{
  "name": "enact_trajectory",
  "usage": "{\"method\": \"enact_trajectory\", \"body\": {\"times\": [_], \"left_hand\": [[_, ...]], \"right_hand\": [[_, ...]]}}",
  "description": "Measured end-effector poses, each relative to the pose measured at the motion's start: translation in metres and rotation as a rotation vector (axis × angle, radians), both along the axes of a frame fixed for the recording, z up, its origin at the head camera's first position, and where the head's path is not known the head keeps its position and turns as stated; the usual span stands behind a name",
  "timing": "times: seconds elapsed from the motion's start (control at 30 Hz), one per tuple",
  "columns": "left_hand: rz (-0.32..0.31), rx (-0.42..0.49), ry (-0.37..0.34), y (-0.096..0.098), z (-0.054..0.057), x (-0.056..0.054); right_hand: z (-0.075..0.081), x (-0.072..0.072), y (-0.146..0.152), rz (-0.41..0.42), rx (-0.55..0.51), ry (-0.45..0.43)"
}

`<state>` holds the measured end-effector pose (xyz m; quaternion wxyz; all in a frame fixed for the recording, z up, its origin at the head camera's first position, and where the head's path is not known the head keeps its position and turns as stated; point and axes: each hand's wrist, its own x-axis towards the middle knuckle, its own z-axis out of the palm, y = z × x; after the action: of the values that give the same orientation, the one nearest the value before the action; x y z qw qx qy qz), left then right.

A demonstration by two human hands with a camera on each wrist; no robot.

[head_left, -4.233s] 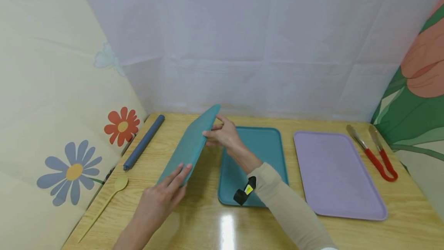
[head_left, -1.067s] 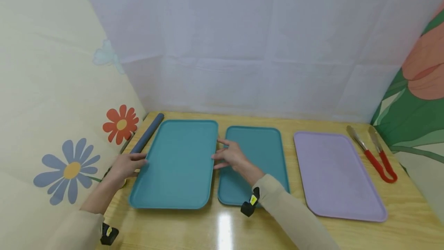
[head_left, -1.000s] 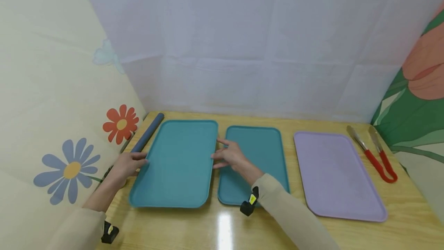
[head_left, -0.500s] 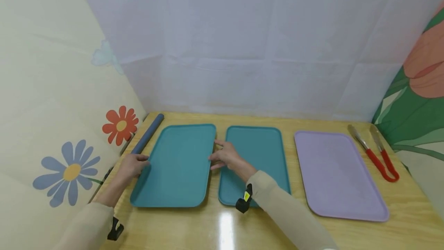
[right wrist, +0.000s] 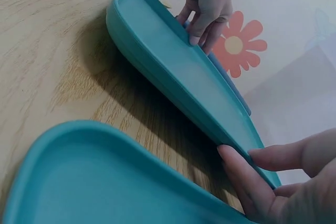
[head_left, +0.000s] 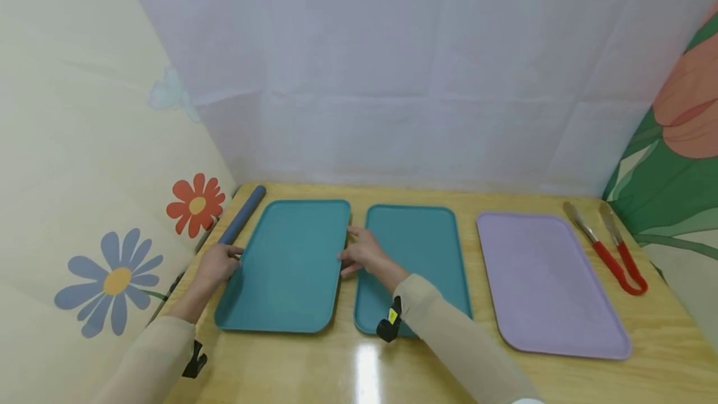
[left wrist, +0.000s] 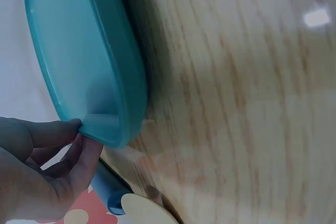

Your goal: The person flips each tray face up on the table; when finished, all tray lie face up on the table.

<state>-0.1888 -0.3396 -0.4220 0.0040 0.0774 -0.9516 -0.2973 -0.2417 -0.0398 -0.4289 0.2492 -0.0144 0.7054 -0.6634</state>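
In the head view a teal tray [head_left: 286, 267] lies face up at the left of the table, its long sides running away from me. My left hand [head_left: 220, 262] pinches its left rim, the thumb on top and fingers underneath, as the left wrist view shows. At the opposite rim, my right hand [head_left: 363, 252] grips the edge between thumb and fingers, reaching across a second, smaller teal tray [head_left: 415, 248]. Dark shadow shows under the held tray [right wrist: 173, 72] in the right wrist view, along its side facing the smaller tray.
A lilac tray [head_left: 552, 285] lies at the right, with red-handled tongs [head_left: 619, 264] beyond it. The dark blue rod [head_left: 244, 214] lies along the table's left edge. A pale yellow spoon [left wrist: 144, 209] shows partly in the left wrist view. Cloth-covered walls enclose the table.
About four seconds ago the held tray was tilted up steeply; now it lies nearly level. My left hand has moved to its left side. In the last second the tray shifted slightly.
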Motion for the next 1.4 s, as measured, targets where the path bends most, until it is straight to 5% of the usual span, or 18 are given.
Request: {"method": "enact_trajectory", "body": {"times": [0.67, 0.93, 1.4], "left_hand": [[0.001, -0.131, -0.014, -0.004, 0.0, -0.001], [0.03, -0.169, -0.017, -0.003, 0.002, 0.0], [0.004, -0.217, -0.045, -0.001, 0.001, -0.004]], "right_hand": [[0.0, -0.002, -0.014, 0.024, 0.176, 0.058], [-0.002, -0.003, -0.015, 0.048, 0.268, 0.168], [-0.004, 0.001, -0.011, 0.043, 0.255, 0.197]]}}
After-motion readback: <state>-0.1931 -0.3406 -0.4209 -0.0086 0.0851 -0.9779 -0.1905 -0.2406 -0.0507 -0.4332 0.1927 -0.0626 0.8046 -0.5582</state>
